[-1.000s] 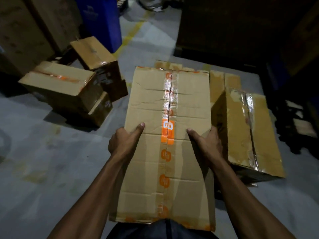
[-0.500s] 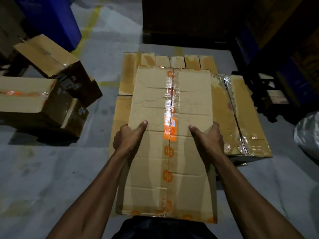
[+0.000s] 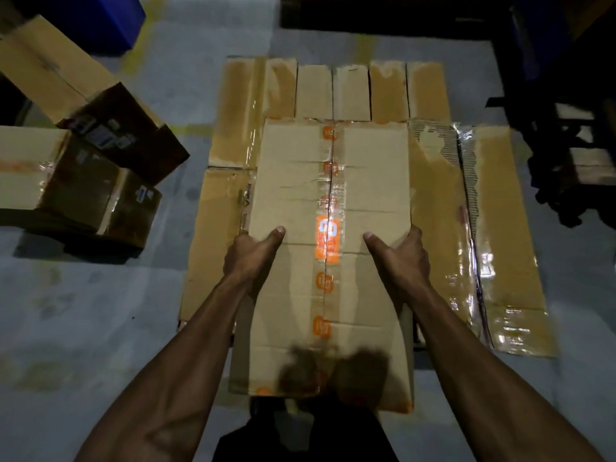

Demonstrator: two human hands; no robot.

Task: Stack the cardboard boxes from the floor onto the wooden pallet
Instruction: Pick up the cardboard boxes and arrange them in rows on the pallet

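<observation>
I carry a long cardboard box (image 3: 363, 181) with clear and orange tape down its middle seam. My left hand (image 3: 248, 258) grips its left edge, thumb on top. My right hand (image 3: 403, 258) grips the right edge the same way. The box hangs over a layer of cardboard boxes: several narrow ones (image 3: 333, 91) at the far end, a flat one (image 3: 213, 241) on the left and a tape-wrapped one (image 3: 496, 235) on the right. The wooden pallet itself is hidden beneath them.
A heap of cardboard boxes (image 3: 80, 181) lies on the grey concrete floor (image 3: 83, 328) at left. A blue bin (image 3: 96, 18) stands at the top left. Dark racking and clutter (image 3: 573, 145) fill the right side. A yellow floor line (image 3: 143, 38) runs past the bin.
I have stepped forward and looked further down. The carried box now hangs above the middle of the box layer, and the floor heap has slid to the left edge of view.
</observation>
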